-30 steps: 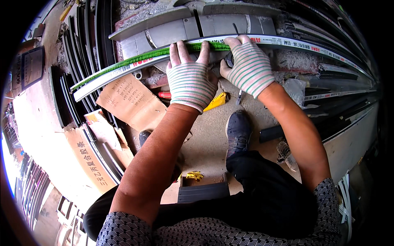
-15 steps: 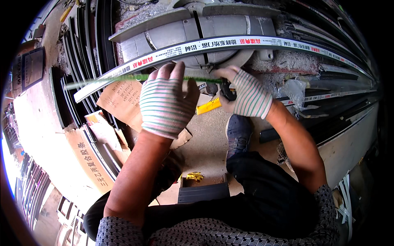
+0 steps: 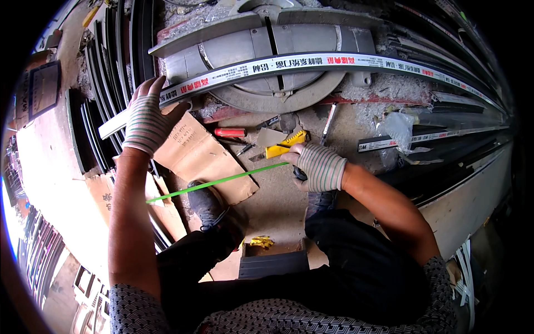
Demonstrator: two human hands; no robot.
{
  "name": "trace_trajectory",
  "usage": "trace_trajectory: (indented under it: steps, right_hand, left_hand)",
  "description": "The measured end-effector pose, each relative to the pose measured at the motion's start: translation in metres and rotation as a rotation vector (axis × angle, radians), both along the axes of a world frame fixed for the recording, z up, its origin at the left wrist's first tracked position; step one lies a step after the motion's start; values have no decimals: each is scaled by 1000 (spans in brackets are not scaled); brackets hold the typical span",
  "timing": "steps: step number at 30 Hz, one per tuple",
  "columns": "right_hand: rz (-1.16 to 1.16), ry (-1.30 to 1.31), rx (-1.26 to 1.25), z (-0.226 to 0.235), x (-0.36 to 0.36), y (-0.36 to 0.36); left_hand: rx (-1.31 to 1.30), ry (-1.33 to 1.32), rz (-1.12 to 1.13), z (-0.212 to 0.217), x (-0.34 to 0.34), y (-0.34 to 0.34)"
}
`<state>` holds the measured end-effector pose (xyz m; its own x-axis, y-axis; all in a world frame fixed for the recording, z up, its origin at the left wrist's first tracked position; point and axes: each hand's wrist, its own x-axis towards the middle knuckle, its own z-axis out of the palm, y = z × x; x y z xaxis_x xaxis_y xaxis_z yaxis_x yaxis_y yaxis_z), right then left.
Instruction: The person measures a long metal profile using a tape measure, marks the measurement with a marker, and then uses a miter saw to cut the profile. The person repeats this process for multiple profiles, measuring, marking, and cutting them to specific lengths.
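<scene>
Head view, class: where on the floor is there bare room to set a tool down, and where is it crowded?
Bare floor lies between the cardboard sheet and the right hand. Crowded: below the saw base, around the red marker and yellow knife.

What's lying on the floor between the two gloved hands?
In the head view, between the left hand and right hand: a brown cardboard sheet, a red marker and part of the green tape blade.
</scene>
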<state>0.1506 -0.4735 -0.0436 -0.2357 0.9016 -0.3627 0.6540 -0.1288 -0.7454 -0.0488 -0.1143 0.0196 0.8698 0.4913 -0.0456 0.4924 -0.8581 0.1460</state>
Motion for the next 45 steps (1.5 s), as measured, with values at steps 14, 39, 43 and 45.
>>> trace_trajectory:
  steps: [14,39,43,45]
  right_hand:
    - [-396,-281,357,20,33,8]
    - [-556,-1154,62,-1,264,-8]
    - [-567,-1167,15,-4,269,-14]
    - [-572,-1183,16,-2,270,-20]
  left_hand:
    - [-125,214,33,-21,2,29]
    - [51,-178,361,-47,-87,93]
    - [194,-37,859,-48,-133,110]
    - [201,28,1021,-50,-138,114]
